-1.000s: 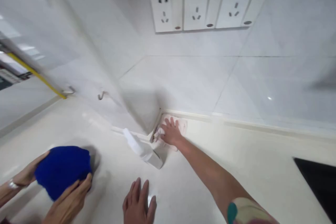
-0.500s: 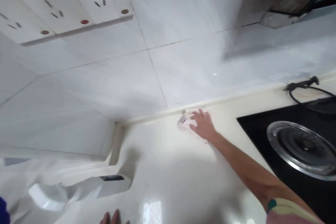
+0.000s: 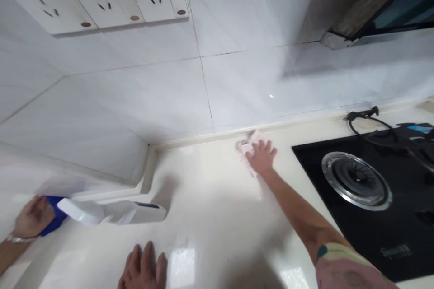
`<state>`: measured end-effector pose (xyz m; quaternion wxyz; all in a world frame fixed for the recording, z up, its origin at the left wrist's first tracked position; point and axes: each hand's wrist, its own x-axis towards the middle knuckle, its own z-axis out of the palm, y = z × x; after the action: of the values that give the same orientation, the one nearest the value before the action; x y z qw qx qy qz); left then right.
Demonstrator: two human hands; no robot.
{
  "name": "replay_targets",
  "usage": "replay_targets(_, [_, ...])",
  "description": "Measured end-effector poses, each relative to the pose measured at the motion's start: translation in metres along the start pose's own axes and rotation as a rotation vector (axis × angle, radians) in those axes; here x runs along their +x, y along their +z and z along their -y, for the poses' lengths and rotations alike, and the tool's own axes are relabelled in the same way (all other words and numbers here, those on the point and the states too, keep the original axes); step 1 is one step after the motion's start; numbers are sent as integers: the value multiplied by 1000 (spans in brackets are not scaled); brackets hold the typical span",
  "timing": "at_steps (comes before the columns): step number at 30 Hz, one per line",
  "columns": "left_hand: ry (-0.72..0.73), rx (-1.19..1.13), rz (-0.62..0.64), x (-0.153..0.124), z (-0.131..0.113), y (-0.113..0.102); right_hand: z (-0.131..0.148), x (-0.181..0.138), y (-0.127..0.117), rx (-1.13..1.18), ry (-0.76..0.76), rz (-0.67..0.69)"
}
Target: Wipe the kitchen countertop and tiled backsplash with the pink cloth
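Head view: right grip (image 3: 261, 157) open, palm pressed flat on a crumpled pale pink cloth (image 3: 244, 148), no fingers closing on it. Cloth lies on the desk (image 3: 217, 176) just off the foot of the tiled wall (image 3: 135, 99), bulk out past the thumb side, long axis slanting from wall toward wrist. Left grip (image 3: 142, 267) open, fingers spread, well apart; right clearly nearer.

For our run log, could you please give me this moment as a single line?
right hand: flat on pale pink cloth | surface: cream countertop | left hand: open, holding nothing | co-worker's hand: on blue cloth
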<state>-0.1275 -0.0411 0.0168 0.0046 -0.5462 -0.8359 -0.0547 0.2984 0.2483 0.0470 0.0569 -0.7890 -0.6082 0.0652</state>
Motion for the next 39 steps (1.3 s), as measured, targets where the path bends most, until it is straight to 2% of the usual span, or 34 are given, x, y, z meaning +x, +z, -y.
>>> replay_targets(2, [8,-3,-3,1,1,0,32,-55,12,19,-189,54])
replay_targets(4, [8,-4,-7,2,0,-2,47,-116,23,81,-364,92])
replay_targets(7, [16,-2,0,2,-2,-7,29,-192,34,187,-616,79])
replay_targets(9, [20,5,11,2,-4,-9,-6,-214,35,204,-668,63])
replay_targets(10, [19,7,14,2,-5,-10,-27,-212,34,184,-627,50])
replay_targets(12, [16,12,16,2,-7,-12,-69,-187,26,99,-446,14])
replay_targets(15, [13,15,19,2,-10,-14,-114,-113,8,-42,-256,-3])
replay_targets(17, [14,11,20,2,-12,-15,-125,-62,-3,-98,-187,5])
replay_targets(19, [12,1,18,2,-13,-16,-124,-25,-9,-124,-126,8])
replay_targets(22, [-4,-15,12,0,-14,-17,-115,-13,-9,-121,-65,-5])
replay_targets(24, [-8,-20,11,-1,-15,-17,-115,-37,-5,-104,-70,-25])
replay_targets(26, [0,-22,10,-2,-15,-17,-124,-86,1,-89,-121,-57])
replay_targets(29, [9,-19,15,-3,-16,-15,-152,-192,11,-83,-207,-96])
replay_targets(32, [9,-17,14,-3,-18,-12,-188,-300,25,-88,-196,-81])
replay_targets(34, [6,-16,8,-4,-19,-10,-210,-349,35,-59,-189,-86])
replay_targets(36, [-1,-10,5,-6,-19,-9,-226,-368,44,-4,-193,-110])
replay_targets(37, [-1,-5,3,-7,-18,-9,-230,-365,49,25,-199,-122])
replay_targets(39, [7,5,-7,-10,-17,-8,-228,-341,57,70,-202,-153])
